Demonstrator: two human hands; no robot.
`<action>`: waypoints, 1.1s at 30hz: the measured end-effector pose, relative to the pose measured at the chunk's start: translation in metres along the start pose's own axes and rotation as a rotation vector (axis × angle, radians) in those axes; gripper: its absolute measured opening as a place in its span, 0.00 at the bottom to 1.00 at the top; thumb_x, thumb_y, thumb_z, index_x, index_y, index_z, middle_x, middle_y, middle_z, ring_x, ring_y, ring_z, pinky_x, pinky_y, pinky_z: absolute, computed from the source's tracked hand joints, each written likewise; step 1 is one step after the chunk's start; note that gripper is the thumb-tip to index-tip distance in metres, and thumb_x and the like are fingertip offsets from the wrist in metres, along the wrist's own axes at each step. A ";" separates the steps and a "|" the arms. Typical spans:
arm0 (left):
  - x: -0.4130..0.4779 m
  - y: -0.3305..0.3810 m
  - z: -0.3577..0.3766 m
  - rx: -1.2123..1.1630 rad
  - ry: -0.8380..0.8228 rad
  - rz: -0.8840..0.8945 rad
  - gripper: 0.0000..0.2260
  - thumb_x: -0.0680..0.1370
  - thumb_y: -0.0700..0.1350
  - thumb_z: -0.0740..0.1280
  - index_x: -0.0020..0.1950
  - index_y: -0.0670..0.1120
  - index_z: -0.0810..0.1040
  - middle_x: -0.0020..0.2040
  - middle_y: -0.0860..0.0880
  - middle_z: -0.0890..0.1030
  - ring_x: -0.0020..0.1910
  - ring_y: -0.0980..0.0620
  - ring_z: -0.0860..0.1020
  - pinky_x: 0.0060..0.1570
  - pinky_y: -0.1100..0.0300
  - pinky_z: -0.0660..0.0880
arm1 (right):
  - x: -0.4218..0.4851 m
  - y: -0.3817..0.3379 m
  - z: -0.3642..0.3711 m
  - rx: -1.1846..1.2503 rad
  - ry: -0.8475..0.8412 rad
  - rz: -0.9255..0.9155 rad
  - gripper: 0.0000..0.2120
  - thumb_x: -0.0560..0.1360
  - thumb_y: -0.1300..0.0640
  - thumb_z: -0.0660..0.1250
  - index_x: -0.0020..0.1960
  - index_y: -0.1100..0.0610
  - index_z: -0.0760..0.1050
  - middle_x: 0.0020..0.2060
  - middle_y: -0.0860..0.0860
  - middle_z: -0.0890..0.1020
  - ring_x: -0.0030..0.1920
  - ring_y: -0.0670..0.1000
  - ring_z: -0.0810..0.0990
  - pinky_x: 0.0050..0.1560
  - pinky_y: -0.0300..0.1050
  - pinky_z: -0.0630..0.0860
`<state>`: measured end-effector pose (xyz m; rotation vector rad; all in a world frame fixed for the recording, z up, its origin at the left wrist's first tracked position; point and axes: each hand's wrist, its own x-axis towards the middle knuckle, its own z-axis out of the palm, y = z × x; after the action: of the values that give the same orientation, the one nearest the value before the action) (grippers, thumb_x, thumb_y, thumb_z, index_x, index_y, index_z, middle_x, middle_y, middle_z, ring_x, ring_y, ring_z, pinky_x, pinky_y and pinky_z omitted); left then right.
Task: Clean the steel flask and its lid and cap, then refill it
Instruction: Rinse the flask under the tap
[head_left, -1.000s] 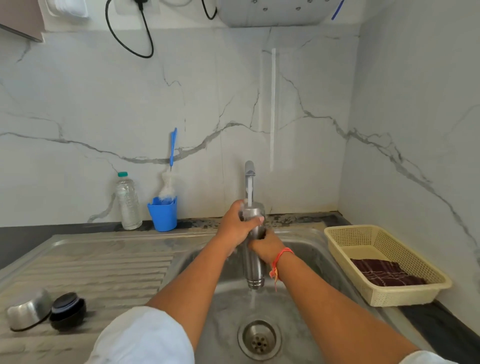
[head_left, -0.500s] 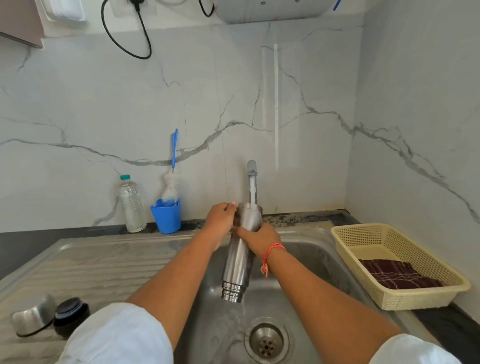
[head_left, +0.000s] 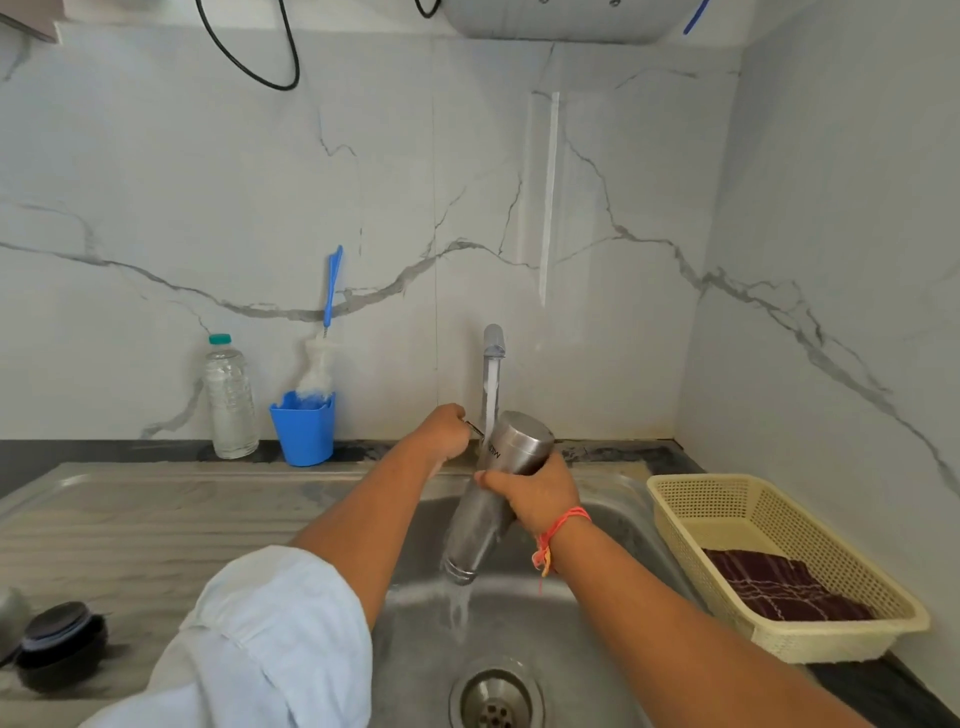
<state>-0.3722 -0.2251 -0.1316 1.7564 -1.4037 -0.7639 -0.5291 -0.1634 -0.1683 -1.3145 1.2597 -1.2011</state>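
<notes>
My right hand (head_left: 535, 493) grips the steel flask (head_left: 514, 447) around its middle. The flask is upside down and tilted, base up by the tap and mouth low over the sink (head_left: 613, 525). Water pours from its mouth into the basin. My left hand (head_left: 441, 431) is off the flask, with its fingers curled at the small dark tap lever (head_left: 474, 427). Water runs from the tap (head_left: 492, 348). The black lid (head_left: 62, 642) and the steel cap (head_left: 8, 618) lie on the draining board at the far left.
A clear plastic bottle (head_left: 230, 400) and a blue cup (head_left: 304, 431) holding a bottle brush (head_left: 330, 301) stand against the back wall. A cream basket (head_left: 779, 566) with a dark cloth sits right of the sink. The drain (head_left: 496, 699) lies below the flask.
My left hand let go of the flask and moved to the tap lever. My right hand alone now holds the flask, tilted further, base swung right, water spilling from its mouth.
</notes>
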 end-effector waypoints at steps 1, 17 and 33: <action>0.001 -0.001 0.001 -0.012 0.006 -0.014 0.21 0.83 0.33 0.58 0.76 0.38 0.70 0.68 0.39 0.75 0.68 0.38 0.75 0.68 0.47 0.74 | -0.001 -0.001 -0.002 -0.039 -0.007 -0.025 0.33 0.58 0.55 0.84 0.58 0.51 0.72 0.48 0.48 0.81 0.47 0.47 0.81 0.47 0.45 0.81; -0.004 0.001 0.008 -0.210 -0.317 0.067 0.15 0.84 0.45 0.64 0.71 0.52 0.75 0.61 0.50 0.84 0.62 0.48 0.82 0.65 0.46 0.78 | -0.011 -0.014 -0.019 -0.260 -0.056 -0.147 0.33 0.60 0.53 0.83 0.58 0.50 0.69 0.49 0.46 0.80 0.46 0.44 0.79 0.41 0.38 0.75; -0.069 0.002 -0.047 0.263 -0.062 0.227 0.13 0.78 0.37 0.72 0.62 0.45 0.81 0.51 0.46 0.85 0.48 0.47 0.84 0.55 0.53 0.81 | -0.053 -0.048 -0.035 -0.484 -0.097 -0.283 0.31 0.62 0.48 0.82 0.58 0.51 0.69 0.46 0.45 0.78 0.45 0.46 0.78 0.38 0.39 0.73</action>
<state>-0.3498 -0.1493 -0.1040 1.7371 -1.7763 -0.5346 -0.5591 -0.1082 -0.1201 -1.9339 1.3768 -1.0374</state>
